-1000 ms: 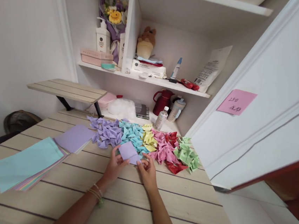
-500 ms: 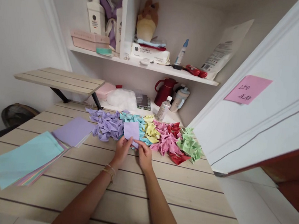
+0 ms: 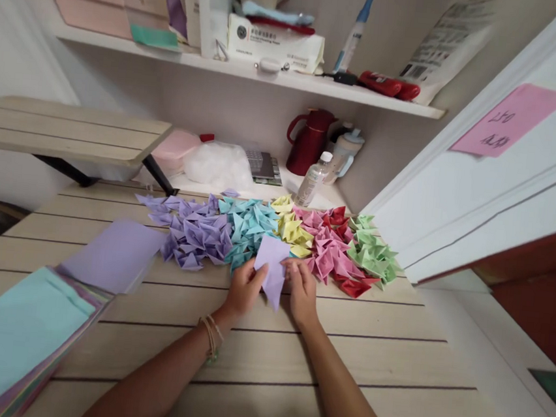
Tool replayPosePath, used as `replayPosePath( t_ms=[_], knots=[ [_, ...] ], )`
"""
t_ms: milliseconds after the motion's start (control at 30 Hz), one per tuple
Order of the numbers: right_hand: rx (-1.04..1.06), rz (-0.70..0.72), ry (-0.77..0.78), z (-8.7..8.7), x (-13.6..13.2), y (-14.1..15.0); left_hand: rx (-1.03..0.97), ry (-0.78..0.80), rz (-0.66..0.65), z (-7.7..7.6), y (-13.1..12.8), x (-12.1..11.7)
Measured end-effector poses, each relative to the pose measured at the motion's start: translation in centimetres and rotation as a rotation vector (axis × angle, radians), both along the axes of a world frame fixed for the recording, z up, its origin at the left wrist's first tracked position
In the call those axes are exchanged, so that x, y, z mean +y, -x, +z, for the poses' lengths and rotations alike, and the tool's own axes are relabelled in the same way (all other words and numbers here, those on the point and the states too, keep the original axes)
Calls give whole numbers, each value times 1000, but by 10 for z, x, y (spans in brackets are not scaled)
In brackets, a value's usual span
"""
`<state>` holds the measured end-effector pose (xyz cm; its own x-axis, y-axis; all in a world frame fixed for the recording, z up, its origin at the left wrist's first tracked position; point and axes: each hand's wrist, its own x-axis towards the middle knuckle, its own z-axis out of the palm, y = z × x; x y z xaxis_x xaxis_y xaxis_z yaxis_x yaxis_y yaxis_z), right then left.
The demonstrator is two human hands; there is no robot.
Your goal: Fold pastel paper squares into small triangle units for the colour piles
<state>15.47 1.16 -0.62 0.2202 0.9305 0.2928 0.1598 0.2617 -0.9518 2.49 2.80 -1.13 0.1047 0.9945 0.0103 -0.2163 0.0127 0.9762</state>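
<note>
Fingers (image 3: 260, 275) of left hand (image 3: 244, 290) and right hand (image 3: 302, 293) — close pinch on purple paper (image 3: 272, 251).

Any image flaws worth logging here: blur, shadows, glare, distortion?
Head view: wide-angle distortion skews the pink note; head view: lettering on the pink box is blurred; head view: soft shadow low on the table, no harsh glare on the held purple paper.

Small sheet (image 3: 271, 254) was plain pale lilac. Folded papers (image 3: 197, 230) were purple, turquoise, yellow, pink, red, light green (red ones among pink). Paper stack (image 3: 20, 334) was turquoise on top, striped with mixed colours at edge. Surface (image 3: 264, 355) was pale beige with dark lines. Jug (image 3: 310, 143) was deep red; note (image 3: 510, 119) was pink, darkly inked.
</note>
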Motion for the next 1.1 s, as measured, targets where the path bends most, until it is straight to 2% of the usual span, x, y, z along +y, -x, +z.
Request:
replayPosePath(
  t_ms=[133,233,300,400,500,600,733,900,1000,1100],
  knots=[
    [179,-4,19,0,0,5,43,35,-80,4,-1,-2],
    [173,-13,5,1,-1,3,13,87,-170,14,0,-3],
    [62,-53,-38,3,-3,-2,-28,90,-173,20,2,-1],
    [-228,-101,-156,11,-10,-11,-89,84,-160,25,5,4],
    [-487,25,-202,23,-17,-17,-133,72,-113,24,6,7],
    [-580,151,-180,30,-21,-18,-165,55,-77,20,7,8],
    [-460,117,-178,32,-20,-16,-181,-4,-69,17,8,7],
    [-308,0,-166,32,-18,-13,-101,-136,-105,25,11,0],
    [-69,-58,-84,31,-17,-10,-49,-196,-137,29,8,-5],
    [163,-37,-19,31,-14,-8,-46,-186,-69,26,2,-4]
  ],
)
